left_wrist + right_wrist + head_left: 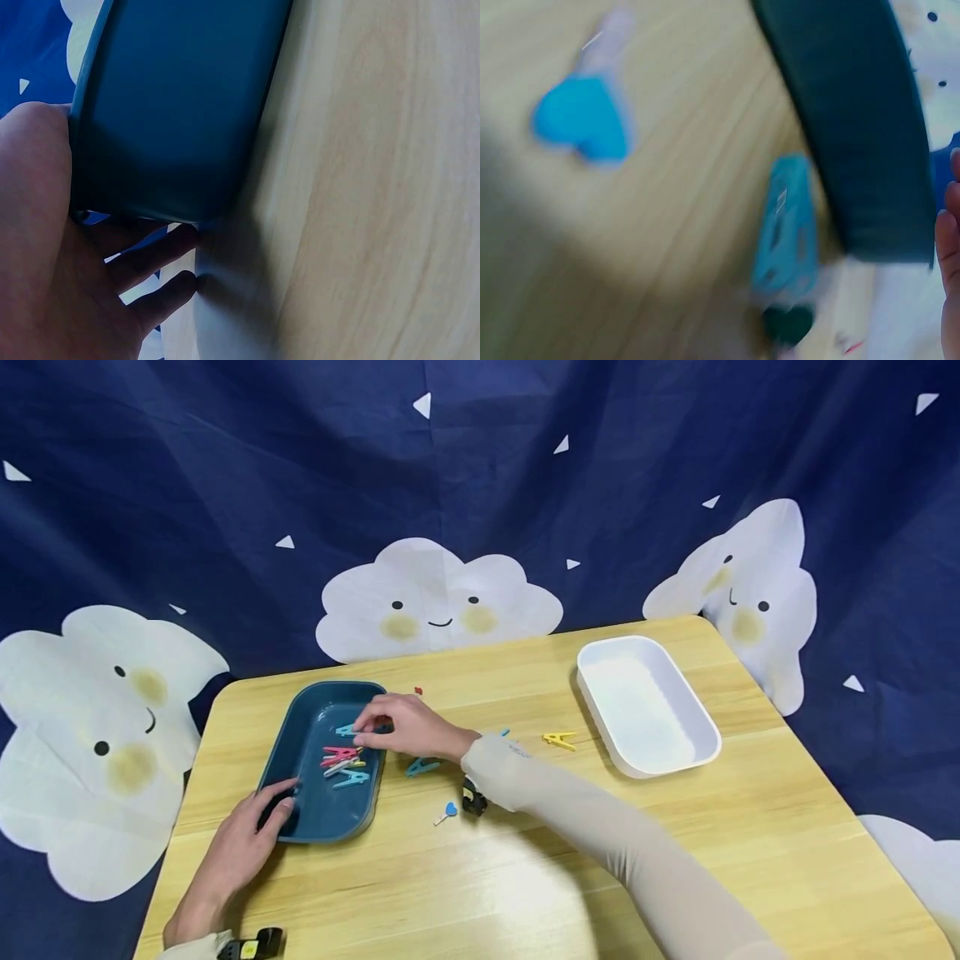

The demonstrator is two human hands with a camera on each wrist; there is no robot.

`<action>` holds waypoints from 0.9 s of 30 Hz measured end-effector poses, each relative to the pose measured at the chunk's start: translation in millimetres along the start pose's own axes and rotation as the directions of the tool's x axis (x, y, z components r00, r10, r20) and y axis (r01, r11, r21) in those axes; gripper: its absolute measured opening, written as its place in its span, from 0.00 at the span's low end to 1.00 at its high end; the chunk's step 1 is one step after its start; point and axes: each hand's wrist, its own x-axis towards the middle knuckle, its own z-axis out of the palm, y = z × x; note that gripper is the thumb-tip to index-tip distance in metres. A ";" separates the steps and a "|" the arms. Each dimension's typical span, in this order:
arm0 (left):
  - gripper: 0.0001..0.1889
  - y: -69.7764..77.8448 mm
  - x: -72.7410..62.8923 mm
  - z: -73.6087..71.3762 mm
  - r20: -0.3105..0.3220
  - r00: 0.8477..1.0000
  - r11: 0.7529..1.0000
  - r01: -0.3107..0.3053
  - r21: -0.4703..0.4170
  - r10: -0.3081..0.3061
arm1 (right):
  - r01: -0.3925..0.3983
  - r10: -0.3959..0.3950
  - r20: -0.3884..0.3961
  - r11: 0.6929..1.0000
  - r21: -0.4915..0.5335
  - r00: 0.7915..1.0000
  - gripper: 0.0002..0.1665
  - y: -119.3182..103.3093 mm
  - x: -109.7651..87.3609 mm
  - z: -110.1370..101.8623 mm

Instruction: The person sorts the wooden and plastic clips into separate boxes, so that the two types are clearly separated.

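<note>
Over the far part of a dark teal tray (318, 802), my right hand (405, 725) pinches a light blue clothespin (346, 730) between thumb and fingertips. Inside the tray, just nearer, lies a small pile with a pink clothespin (341, 752) and another light blue clothespin (352, 777), among others. My left hand (243, 839) holds the tray's near left corner; in the left wrist view its thumb lies over the rim and its fingers reach around the outer wall. The right wrist view catches only the right hand's fingertips (949, 225), at its edge.
Right of the tray lie a teal clothespin (422, 767), a small peg with a blue heart (450, 810) and a yellow clothespin (559, 741). A small red-topped peg (418, 692) lies behind the right hand. A white tray (611, 739) stands at the right back of the wooden table (420, 893).
</note>
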 end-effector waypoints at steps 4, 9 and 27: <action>0.32 0.0 0.5 -0.8 0.003 1.000 1.000 0.005 0.000 -0.005 | -0.040 0.039 0.023 0.999 0.015 0.999 0.10 13.7 -14.3 -6.9; 0.32 -0.5 0.3 -1.2 0.000 1.000 1.000 0.003 0.001 -0.003 | -0.040 0.040 0.045 0.999 -0.009 0.998 0.11 24.8 -28.8 -12.2; 0.31 -0.5 0.4 0.1 -0.011 1.000 1.000 -0.018 -0.004 0.018 | -0.063 0.100 0.206 0.982 -0.178 0.973 0.18 48.4 -64.7 -18.1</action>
